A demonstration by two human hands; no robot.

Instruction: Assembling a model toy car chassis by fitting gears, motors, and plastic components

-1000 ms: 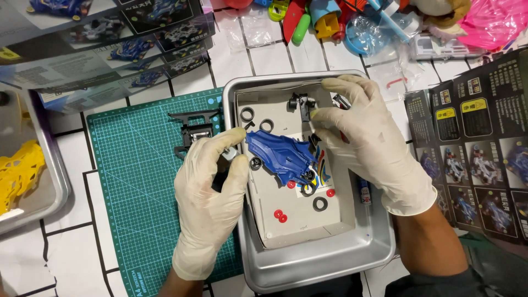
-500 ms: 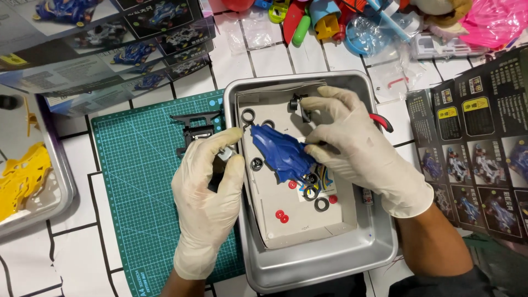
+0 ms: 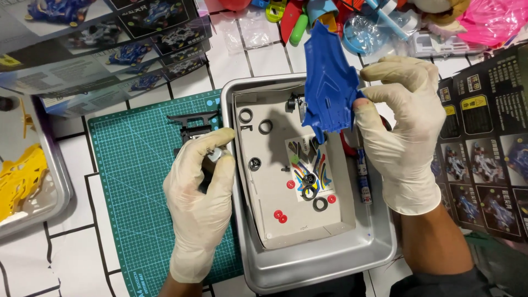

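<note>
My right hand (image 3: 404, 126), in a cream glove, holds a blue plastic model-car body shell (image 3: 329, 82) lifted above the silver metal tray (image 3: 308, 269). My left hand (image 3: 199, 192), also gloved, rests on the green cutting mat (image 3: 132, 181) at the tray's left rim, pinching a small pale part (image 3: 213, 155). Inside the tray lies a grey cardboard insert (image 3: 269, 209) with black tyres (image 3: 320, 204), small red round parts (image 3: 280, 216) and a coloured sticker sheet (image 3: 309, 165). A black chassis piece (image 3: 193, 125) sits on the mat just above my left hand.
Model-kit boxes (image 3: 104, 49) lie at the top left, and a printed instruction sheet (image 3: 489, 154) at the right. A second metal tray (image 3: 52, 187) with a yellow body shell (image 3: 19, 179) is at the left edge. Colourful toys (image 3: 352, 22) crowd the top. A marker pen (image 3: 364, 179) lies in the tray.
My right hand has lifted the blue body shell up out of the tray and turned it upright. My left hand has drawn back from the shell to the mat.
</note>
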